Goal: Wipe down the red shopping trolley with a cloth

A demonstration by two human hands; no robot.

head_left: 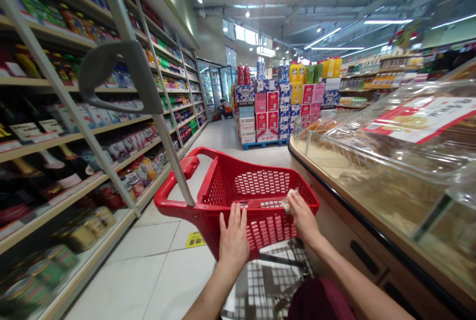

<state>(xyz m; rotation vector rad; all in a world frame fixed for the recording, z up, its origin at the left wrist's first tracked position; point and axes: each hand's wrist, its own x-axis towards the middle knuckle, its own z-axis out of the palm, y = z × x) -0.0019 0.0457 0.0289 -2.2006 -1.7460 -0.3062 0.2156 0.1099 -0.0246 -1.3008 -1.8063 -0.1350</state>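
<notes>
A red plastic basket cart [260, 174] stands right in front of me, with a tall metal bar and grey loop handle [122, 82] rising at its left end. My left hand [234, 240] lies against the near rim, fingers stretched out and holding nothing. Toward the right end, my right hand [303, 216] presses a crumpled whitish cloth [287, 202] onto the near rim. The part of the cloth under my fingers is hidden. No goods show inside the basket.
Drink shelves [92, 136] line the left. A glass-sided counter [334, 181] with clear food boxes [405, 127] runs close along the right. Stacked cartons [267, 117] stand on a blue pallet [260, 144] ahead. A person [225, 108] crouches near the far coolers. Yellow floor sticker [195, 240].
</notes>
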